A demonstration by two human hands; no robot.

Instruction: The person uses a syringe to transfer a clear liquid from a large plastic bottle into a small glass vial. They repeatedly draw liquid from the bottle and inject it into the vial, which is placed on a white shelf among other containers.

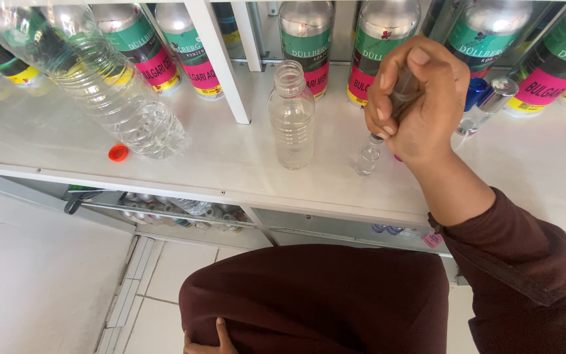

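A dark syringe-like dropper is gripped in the closed right hand just above the small glass vial on the white shelf, filling seemingly unfinished; the left hand, barely visible, cannot be judged.

Two clear plastic bottles, one orange cap, one tiny vial, perhaps ten labelled metal bottles

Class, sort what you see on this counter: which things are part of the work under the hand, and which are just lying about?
In use:
right hand
dark syringe-like tube gripped in it
small glass vial below it

Lying about:
orange cap
open clear bottle
large tilted plastic bottle
labelled silver bottles behind
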